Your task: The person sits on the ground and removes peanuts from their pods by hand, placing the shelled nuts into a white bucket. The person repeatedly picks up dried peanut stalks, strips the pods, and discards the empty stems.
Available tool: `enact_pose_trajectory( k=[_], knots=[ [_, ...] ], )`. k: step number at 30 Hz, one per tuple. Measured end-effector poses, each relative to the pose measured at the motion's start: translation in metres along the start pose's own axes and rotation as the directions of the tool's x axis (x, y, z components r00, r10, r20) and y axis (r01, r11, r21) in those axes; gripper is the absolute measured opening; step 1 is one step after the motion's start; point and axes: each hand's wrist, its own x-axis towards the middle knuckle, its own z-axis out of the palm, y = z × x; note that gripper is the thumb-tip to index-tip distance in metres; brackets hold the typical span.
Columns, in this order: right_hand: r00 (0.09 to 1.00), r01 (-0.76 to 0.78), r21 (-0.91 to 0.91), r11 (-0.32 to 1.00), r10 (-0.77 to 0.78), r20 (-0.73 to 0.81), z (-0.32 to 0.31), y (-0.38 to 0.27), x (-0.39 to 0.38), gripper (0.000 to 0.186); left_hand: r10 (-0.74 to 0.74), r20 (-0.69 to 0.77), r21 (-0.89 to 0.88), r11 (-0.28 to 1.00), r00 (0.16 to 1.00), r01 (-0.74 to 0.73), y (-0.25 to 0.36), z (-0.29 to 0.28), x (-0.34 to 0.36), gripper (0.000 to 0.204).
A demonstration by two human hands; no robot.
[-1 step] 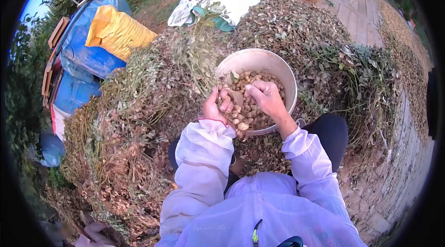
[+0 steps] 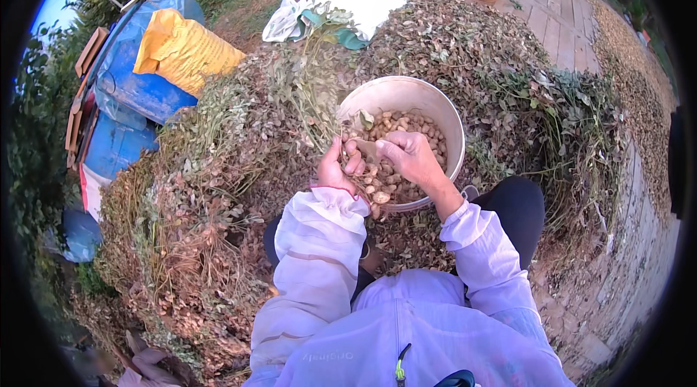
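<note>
Head view: stalks (image 2: 314, 107) are held in the curled left hand (image 2: 340, 167) at the left rim of a round, pale bucket (image 2: 451, 107); the right hand (image 2: 412, 158) is curled beside a tan piece (image 2: 369, 149), but whether this is pinched cannot be told. Knobbly peanut pods (image 2: 415, 124) are contained in the bucket. Pods hanging near the rim could be lost outside if knocked loose; leaf scraps could be shed among the rest, the foliage being judged brittle. Tipping could be caused by pressure on the rim, uneven litter being seen around it. Beyond, crinkled, matted vines (image 2: 210, 162) are heaped, backed by a creased yellow sack (image 2: 187, 51) and smooth blue drums (image 2: 134, 89).
</note>
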Motion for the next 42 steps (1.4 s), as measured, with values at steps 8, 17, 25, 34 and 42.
enact_pose_trajectory(
  k=[8, 17, 25, 34, 42],
  knots=[
    [0.972, -0.234, 0.293, 0.927, 0.224, 0.068, 0.038, -0.019, 0.0, 0.015, -0.123, 0.042, 0.069, 0.99, 0.992, 0.12, -0.003, 0.014, -0.015, 0.027],
    [0.961, -0.22, 0.531, 0.818, 0.277, -0.027, 0.052, 0.027, -0.007, 0.016, -0.038, -0.033, -0.034, 0.999, 0.999, 0.037, -0.004, 0.002, -0.01, 0.024],
    [0.951, -0.233, 0.5, 0.834, 0.303, -0.062, -0.012, 0.01, 0.026, 0.011, -0.036, 0.069, -0.063, 0.997, 0.997, 0.041, 0.006, -0.008, -0.009, 0.023],
    [0.961, -0.12, 0.14, 0.983, 0.08, 0.263, 0.027, 0.004, 0.024, 0.021, -0.122, 0.019, 0.023, 0.992, 0.992, 0.121, 0.007, -0.007, -0.011, 0.02],
    [0.974, -0.125, -0.746, 0.654, -0.063, -0.218, -0.004, 0.046, 0.048, 0.027, -0.136, 0.1, 0.005, 0.991, 0.986, 0.136, 0.011, 0.001, -0.017, 0.019]
  ],
)
